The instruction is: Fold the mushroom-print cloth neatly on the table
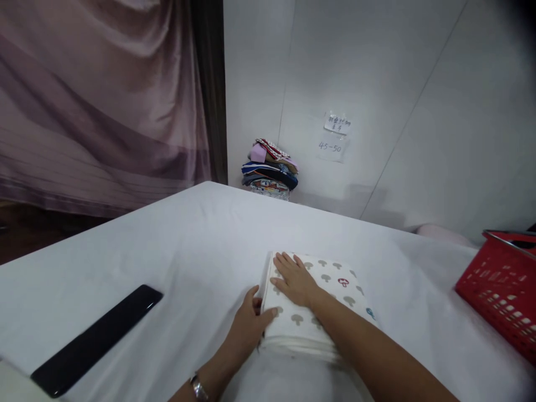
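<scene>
A folded white cloth printed with grey mushrooms and a few coloured ones lies on the white-covered table. My right hand rests flat on its upper left part, fingers spread. At the cloth's left edge is my left hand, its thumb on top and its other fingers curled at the side, partly hidden by the cloth. That hand grips the layered edge. A metal band circles my left wrist.
A long black glossy object lies at the left. On the right stands a red plastic basket. Folded clothes are stacked beyond the far table edge, by the wall with paper notes. A pinkish curtain hangs at the left.
</scene>
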Motion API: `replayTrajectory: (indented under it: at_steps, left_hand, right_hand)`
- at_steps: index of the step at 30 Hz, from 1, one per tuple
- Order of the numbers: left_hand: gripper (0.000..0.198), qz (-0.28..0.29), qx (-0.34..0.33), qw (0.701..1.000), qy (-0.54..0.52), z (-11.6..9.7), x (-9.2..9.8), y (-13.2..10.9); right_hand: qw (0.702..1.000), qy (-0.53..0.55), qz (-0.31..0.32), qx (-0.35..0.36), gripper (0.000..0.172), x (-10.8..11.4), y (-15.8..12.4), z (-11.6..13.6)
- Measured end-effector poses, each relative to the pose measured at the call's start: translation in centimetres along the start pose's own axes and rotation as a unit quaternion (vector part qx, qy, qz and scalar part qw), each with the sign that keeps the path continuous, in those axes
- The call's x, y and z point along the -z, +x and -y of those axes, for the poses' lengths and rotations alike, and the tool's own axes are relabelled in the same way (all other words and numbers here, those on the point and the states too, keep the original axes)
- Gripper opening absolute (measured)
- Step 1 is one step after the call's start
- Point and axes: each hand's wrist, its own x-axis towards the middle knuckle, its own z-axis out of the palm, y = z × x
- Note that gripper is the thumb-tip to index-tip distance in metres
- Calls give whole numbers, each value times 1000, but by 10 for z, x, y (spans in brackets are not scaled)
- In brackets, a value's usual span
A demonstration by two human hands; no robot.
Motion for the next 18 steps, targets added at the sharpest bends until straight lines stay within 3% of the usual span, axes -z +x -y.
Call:
replayTrajectory:
  at_steps: [5, 11, 14, 18]
  left_hand:
    - [86, 22, 6, 1000, -16, 6, 4, -6]
    - [78, 52, -11, 997, -47, 7, 6, -5]
    - [71, 61, -9, 996, -57, 4, 5, -5]
    - [72, 61, 7, 997, -50, 6, 6, -4]
  right_hand:
    - [997, 45, 47, -31, 65, 13, 1, 18]
    - [997, 68, 18, 10, 61, 3, -17, 54]
    - [998, 68, 9, 9, 59, -1, -18, 58]
    - [992, 116, 41, -10, 63, 12, -20, 59]
